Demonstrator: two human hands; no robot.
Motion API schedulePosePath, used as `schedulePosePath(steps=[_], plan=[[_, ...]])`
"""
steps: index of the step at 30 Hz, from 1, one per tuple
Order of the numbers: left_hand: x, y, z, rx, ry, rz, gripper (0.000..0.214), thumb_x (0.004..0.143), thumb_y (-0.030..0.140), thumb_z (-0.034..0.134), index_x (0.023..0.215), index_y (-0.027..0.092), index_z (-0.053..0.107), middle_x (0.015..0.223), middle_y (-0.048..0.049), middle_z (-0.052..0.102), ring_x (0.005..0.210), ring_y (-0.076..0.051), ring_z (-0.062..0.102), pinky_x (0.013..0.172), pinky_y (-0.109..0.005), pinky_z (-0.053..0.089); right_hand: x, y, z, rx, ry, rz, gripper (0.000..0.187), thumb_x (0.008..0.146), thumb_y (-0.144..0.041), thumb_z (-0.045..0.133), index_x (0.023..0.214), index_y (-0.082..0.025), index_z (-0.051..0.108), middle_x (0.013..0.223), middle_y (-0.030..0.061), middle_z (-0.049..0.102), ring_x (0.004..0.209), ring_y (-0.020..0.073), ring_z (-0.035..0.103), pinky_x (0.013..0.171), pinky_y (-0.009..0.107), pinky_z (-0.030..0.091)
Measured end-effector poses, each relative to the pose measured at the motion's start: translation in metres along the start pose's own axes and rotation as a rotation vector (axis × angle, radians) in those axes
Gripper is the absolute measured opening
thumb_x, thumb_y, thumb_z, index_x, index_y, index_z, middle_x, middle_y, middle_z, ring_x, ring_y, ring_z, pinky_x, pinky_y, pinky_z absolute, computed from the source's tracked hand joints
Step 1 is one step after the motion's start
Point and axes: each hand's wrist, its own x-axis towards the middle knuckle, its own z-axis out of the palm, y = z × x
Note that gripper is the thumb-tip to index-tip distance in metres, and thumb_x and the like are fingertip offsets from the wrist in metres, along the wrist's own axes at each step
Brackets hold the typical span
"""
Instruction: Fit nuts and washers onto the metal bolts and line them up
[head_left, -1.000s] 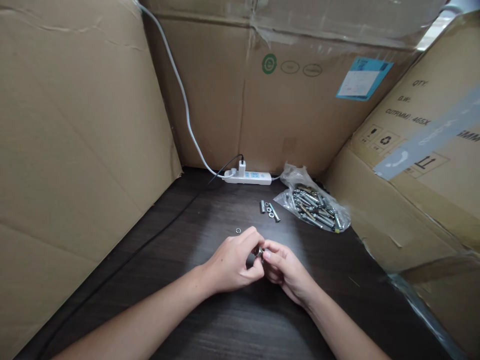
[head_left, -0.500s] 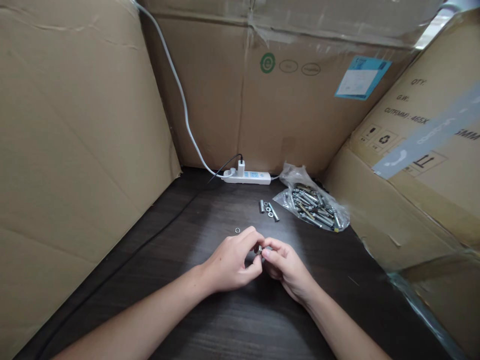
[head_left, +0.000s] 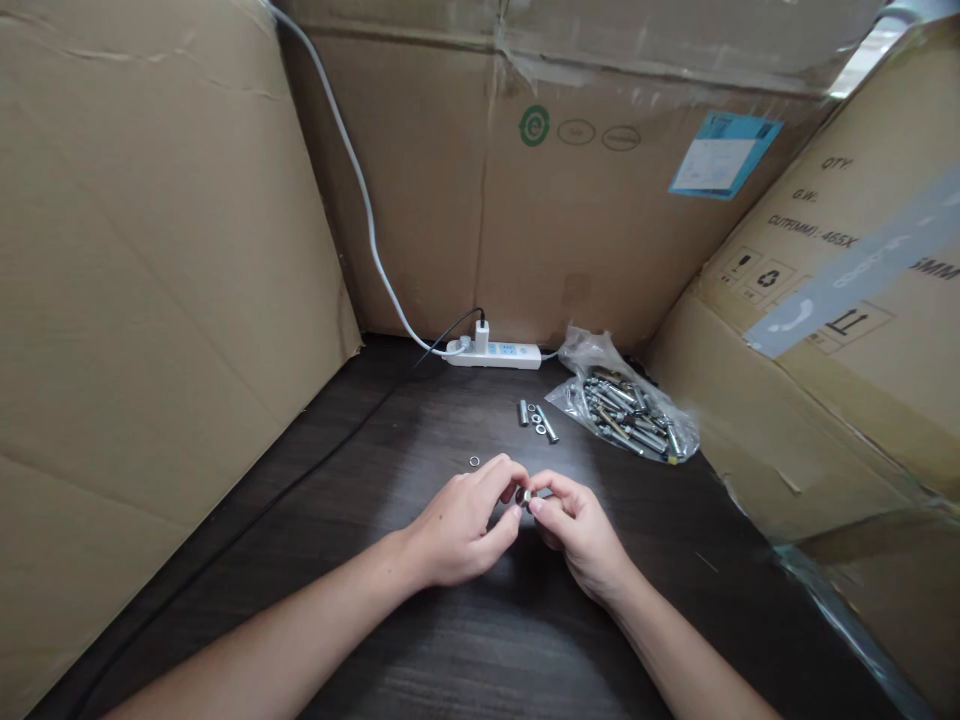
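Note:
Just in front of me, both hands meet around a small silvery nut (head_left: pixel 523 496), partly covered by fingertips. The thumb and forefinger of my left hand (head_left: pixel 472 520) pinch its left side. From the right, my right hand (head_left: pixel 574 520) grips it between thumb and forefinger, the other fingers curled under. Whether a bolt runs through the nut is hidden. Beyond my left hand a thin metal ring (head_left: pixel 474 461) lies on the dark table (head_left: pixel 420 640). Farther back are a metal sleeve (head_left: pixel 523 413), a bolt (head_left: pixel 548 425) and several washers (head_left: pixel 540 429).
A clear plastic bag (head_left: pixel 630 410) full of bolts lies at the back right. Behind stands a white power strip (head_left: pixel 514 354) with a plugged-in charger (head_left: pixel 482 336). A black cable (head_left: pixel 330 450) crosses the table's left side. Cardboard boxes (head_left: pixel 180 300) wall in the left, back and right.
The nut has turned slightly and shifted a little to the right between the fingers. My right hand has moved slightly right; the loose parts on the table lie as before.

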Motion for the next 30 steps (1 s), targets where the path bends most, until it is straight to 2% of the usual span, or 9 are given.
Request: schedulePosePath(steps=[4,8,11,14,17,18,22,26,30], plan=[[0.001,-0.002,0.001,0.018,-0.007,0.007,0.009,0.09,0.023,0.037,0.094,0.02,0.044,0.084,-0.0006,0.05,0.071,-0.013,0.046,0.066,-0.025,0.037,-0.001,-0.01,0.003,-0.085,0.024,-0.034,0.026,0.078,-0.041,0.063,0.08,-0.016,0.054,0.047,-0.0103,0.026,0.044,0.0041,0.017,0.043,0.02,0.012],[0.002,-0.006,0.004,0.027,-0.026,-0.044,0.018,0.094,0.03,0.034,0.083,0.02,0.044,0.076,0.0012,0.051,0.067,-0.012,0.046,0.061,-0.024,0.035,-0.004,-0.015,0.007,-0.16,0.04,-0.046,0.023,0.077,-0.037,0.063,0.079,-0.016,0.054,0.05,-0.0086,0.032,0.046,0.0045,0.022,0.044,0.019,0.016],[0.002,-0.007,0.005,0.043,-0.04,-0.053,0.023,0.094,0.029,0.034,0.074,0.019,0.042,0.069,0.0027,0.049,0.063,-0.011,0.045,0.059,-0.024,0.033,-0.004,-0.015,0.009,-0.186,0.05,-0.044,0.021,0.075,-0.033,0.064,0.079,-0.016,0.053,0.052,-0.0072,0.037,0.047,0.0051,0.026,0.045,0.019,0.019],[0.0,-0.004,0.004,0.02,-0.011,-0.05,0.006,0.088,0.018,0.04,0.086,0.02,0.045,0.08,0.0013,0.051,0.068,-0.012,0.047,0.062,-0.024,0.036,-0.003,-0.015,0.008,-0.189,0.056,-0.048,0.021,0.075,-0.034,0.063,0.079,-0.015,0.054,0.051,-0.0073,0.037,0.046,0.0048,0.025,0.045,0.019,0.019],[-0.002,-0.001,0.003,-0.011,0.046,-0.023,0.03,0.076,0.007,0.042,0.103,0.02,0.042,0.095,-0.002,0.049,0.078,-0.013,0.048,0.068,-0.025,0.039,-0.002,-0.015,0.008,-0.2,0.056,-0.052,0.022,0.076,-0.035,0.061,0.079,-0.015,0.054,0.048,-0.0086,0.033,0.044,0.0043,0.022,0.043,0.019,0.017],[-0.002,-0.001,0.003,-0.013,0.059,-0.015,0.033,0.075,0.007,0.042,0.104,0.02,0.041,0.096,-0.0025,0.049,0.08,-0.014,0.048,0.069,-0.025,0.039,-0.002,-0.015,0.008,-0.203,0.055,-0.053,0.022,0.076,-0.036,0.061,0.078,-0.014,0.054,0.048,-0.0088,0.032,0.044,0.0042,0.021,0.043,0.019,0.017],[0.0,-0.002,0.002,0.021,0.059,-0.051,0.007,0.088,0.02,0.038,0.091,0.02,0.045,0.085,-0.0009,0.05,0.074,-0.014,0.047,0.068,-0.026,0.038,-0.002,-0.015,0.009,-0.203,0.061,-0.053,0.024,0.075,-0.037,0.062,0.078,-0.015,0.054,0.05,-0.0077,0.035,0.045,0.0046,0.023,0.044,0.019,0.019],[0.003,-0.005,0.004,0.041,-0.008,-0.06,0.026,0.095,0.03,0.031,0.077,0.019,0.045,0.075,0.0009,0.05,0.069,-0.012,0.047,0.066,-0.025,0.037,-0.003,-0.014,0.009,-0.217,0.073,-0.042,0.024,0.075,-0.038,0.063,0.078,-0.016,0.055,0.052,-0.0057,0.039,0.047,0.0063,0.028,0.045,0.02,0.021],[0.003,-0.004,0.005,0.053,-0.025,-0.056,0.021,0.095,0.031,0.031,0.084,0.02,0.046,0.082,-0.0004,0.052,0.071,-0.013,0.048,0.066,-0.025,0.038,-0.002,-0.013,0.007,-0.2,0.081,-0.025,0.028,0.073,-0.042,0.065,0.077,-0.017,0.055,0.05,-0.0071,0.034,0.046,0.0059,0.022,0.045,0.021,0.017]])
